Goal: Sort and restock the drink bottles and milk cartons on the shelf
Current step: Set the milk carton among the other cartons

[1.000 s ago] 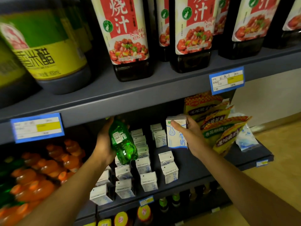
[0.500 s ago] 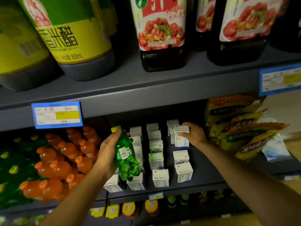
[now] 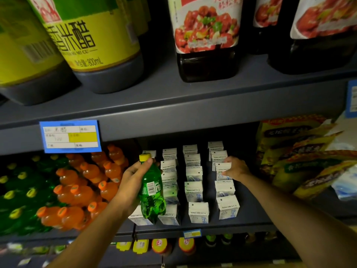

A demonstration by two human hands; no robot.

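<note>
Left hand (image 3: 133, 182) gripped green bottle (image 3: 151, 192) upright, clear of the cartons; right hand's (image 3: 236, 168) fingers held a milk carton (image 3: 222, 172), seating it in the right-hand row.

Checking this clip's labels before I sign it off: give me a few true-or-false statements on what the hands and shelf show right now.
1. The left hand holds a green bottle with a yellow cap. True.
2. The right hand hangs free of everything. False: it grips a milk carton in the right-hand row.
3. Orange bottles stand left of the cartons. True.
4. The green bottle lies flat on the shelf. False: it is held roughly upright in front of the cartons.
</note>
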